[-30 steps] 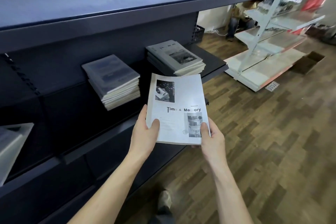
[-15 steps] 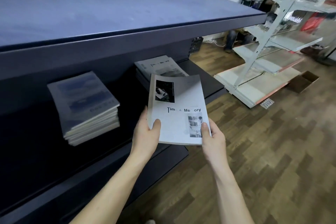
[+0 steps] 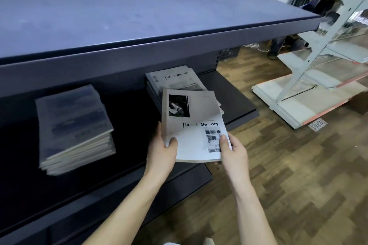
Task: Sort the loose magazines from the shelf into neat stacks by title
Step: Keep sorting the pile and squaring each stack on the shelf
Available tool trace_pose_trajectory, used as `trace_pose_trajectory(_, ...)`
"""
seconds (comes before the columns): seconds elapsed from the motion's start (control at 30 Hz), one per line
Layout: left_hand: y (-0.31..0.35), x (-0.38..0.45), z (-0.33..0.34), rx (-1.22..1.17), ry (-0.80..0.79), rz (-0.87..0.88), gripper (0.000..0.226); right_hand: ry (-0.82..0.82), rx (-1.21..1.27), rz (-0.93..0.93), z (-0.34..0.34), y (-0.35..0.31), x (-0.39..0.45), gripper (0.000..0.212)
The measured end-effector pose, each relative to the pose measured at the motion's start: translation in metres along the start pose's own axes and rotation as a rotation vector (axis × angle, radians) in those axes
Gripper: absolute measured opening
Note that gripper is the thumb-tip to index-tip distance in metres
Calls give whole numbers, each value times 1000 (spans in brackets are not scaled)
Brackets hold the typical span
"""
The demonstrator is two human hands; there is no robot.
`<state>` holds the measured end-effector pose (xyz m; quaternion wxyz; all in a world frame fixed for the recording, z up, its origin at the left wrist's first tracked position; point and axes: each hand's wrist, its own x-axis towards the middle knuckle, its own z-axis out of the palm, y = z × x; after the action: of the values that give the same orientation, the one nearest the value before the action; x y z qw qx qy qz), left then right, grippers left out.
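A "Time & Memory" magazine (image 3: 194, 125) is gripped at its near corners by the left hand (image 3: 162, 152) and the right hand (image 3: 233, 150), held over the shelf's front edge (image 3: 242, 118), overlapping the matching stack (image 3: 175, 79). A blue-covered stack (image 3: 74, 125) lies further left.

Matt dark painted-metal shelf (image 3: 139, 26); smooth paper magazine (image 3: 191, 125) with a matt grey cover; paper-edged stacks (image 3: 73, 129); wood-grain plank floor (image 3: 298, 175) with a slight sheen.

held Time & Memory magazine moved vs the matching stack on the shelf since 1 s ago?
Yes. The held magazine, gripped by both hands, has gone up and forward toward the matching stack; its top edge now overlaps that stack.
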<state>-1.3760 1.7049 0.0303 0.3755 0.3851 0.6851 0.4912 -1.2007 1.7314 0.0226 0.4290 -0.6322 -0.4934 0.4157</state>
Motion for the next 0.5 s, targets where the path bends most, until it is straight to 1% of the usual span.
trace_pose_trajectory(0.07, 0, -2, 13, -11, 26, -21, 69, -32, -22, -3, -9, 2, 17, 25)
trace_pose_trajectory(0.1, 0, -3, 21, -18, 46, -20, 68, -63, -44, -9, -15, 2, 28, 30)
trace_pose_trajectory(0.17, 1, -8, 39, -4, 79, 1, 64, -130, -78, -23, -26, 0, 46, 47)
trace_pose_trajectory(0.2, 2, -10, 46, 5, 91, 4, 62, -155, -92, -36, -30, -2, 56, 50)
trace_pose_trajectory(0.3, 5, -9, 64, 38, 100, 2, 58, -220, -96, -57, -38, 1, 81, 46)
trace_pose_trajectory(0.37, 6, -7, 73, 101, 125, -17, 65, -263, -87, -65, -42, 4, 92, 44)
trace_pose_trajectory(0.43, 10, -10, 80, 191, 153, -30, 70, -296, -67, -95, -47, 6, 99, 47)
trace_pose_trajectory(0.5, 17, -17, 85, 270, 149, -29, 75, -355, -71, -138, -53, 5, 105, 55)
